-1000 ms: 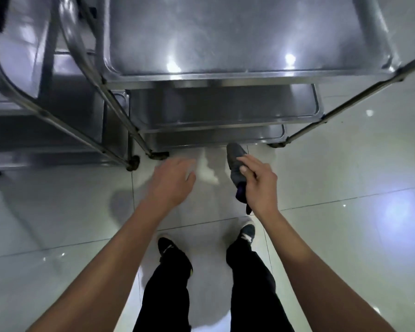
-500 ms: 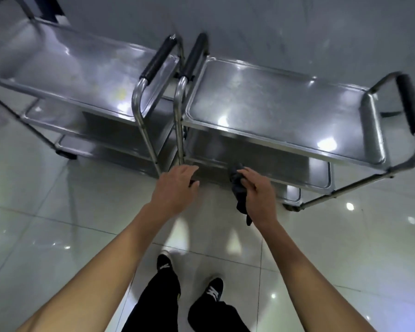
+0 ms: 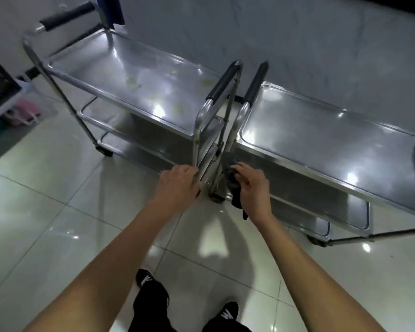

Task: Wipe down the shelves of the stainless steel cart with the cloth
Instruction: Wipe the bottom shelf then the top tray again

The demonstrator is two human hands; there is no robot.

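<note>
The right hand (image 3: 254, 188) grips a dark cloth (image 3: 233, 182), fingers clamped round it, just beside the right cart (image 3: 321, 137). The left hand (image 3: 177, 185) is at the left cart's (image 3: 130, 77) upright, fingers curled; contact unclear.

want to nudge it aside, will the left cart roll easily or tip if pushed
The left cart probably rolls readily: a caster shows under its near leg, and the tiled floor looks glossy. Tipping seems unlikely, since its shelves look bare. Its neighbour, the right cart, stands close, handles nearly touching, and may block it.
</note>
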